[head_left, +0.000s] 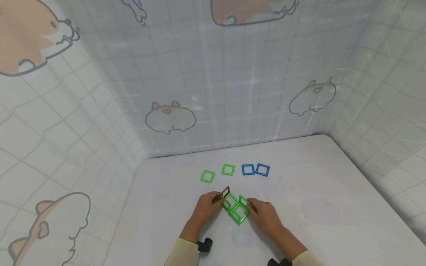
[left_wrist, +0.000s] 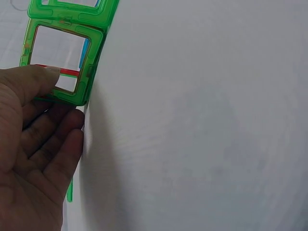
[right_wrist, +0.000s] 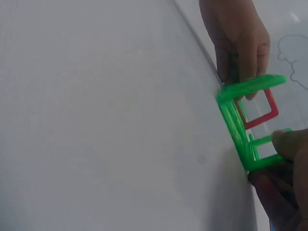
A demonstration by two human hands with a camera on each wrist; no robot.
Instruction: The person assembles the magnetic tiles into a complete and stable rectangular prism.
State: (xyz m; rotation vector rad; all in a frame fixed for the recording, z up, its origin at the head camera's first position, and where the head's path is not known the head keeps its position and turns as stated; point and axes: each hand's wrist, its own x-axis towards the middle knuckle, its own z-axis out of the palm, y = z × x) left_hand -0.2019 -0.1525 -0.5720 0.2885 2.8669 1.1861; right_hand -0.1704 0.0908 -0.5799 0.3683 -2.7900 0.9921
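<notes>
You have a pale tabletop (head_left: 159, 192), its far right corner rounded. Towards its far side, left to right, you have one green square frame (head_left: 206, 181), a second green frame (head_left: 227, 174), a blue frame (head_left: 249, 174) and a darker blue frame (head_left: 261, 174), all flat. Nearer you sits a green-and-red assembly (head_left: 234, 214).

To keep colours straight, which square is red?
The raised square beside the left hand; the others in view are green or blue.
</notes>
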